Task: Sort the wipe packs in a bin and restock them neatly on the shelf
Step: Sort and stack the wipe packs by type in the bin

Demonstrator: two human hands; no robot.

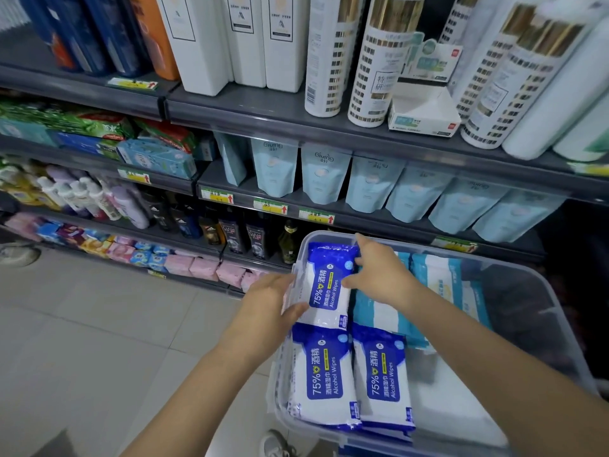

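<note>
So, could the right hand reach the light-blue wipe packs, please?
Probably yes: the light-blue wipe packs lie uncovered in the open bin beside the right hand, once it releases the alcohol wipe pack.

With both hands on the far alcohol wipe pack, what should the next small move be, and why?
Probably settle the far alcohol wipe pack flat in the bin behind the two matching packs, grouping like together; left hand and right hand hold its edges.

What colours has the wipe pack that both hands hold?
The wipe pack is white with blue ends and a blue label, clearest in the head view.
</note>
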